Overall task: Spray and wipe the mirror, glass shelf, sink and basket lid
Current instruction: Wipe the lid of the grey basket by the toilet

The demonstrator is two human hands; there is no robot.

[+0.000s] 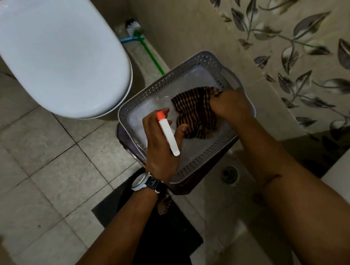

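The grey perforated basket lid (144, 92) sits on a dark basket on the floor, right of the toilet. My right hand (230, 105) presses a dark striped cloth (195, 111) flat on the lid's wet surface, near its far right side. My left hand (160, 146), with a watch on the wrist, hovers over the lid's near left part and grips a white spray bottle with an orange top (167, 133). The bottle's lower body is hidden in my palm.
A white toilet with closed lid (60, 58) stands to the left. A green-handled toilet brush (139, 33) leans in the corner behind. A floor drain (229, 175) lies near the basket. Leaf-patterned wall tiles (300, 45) rise on the right; a dark mat (149, 231) lies below.
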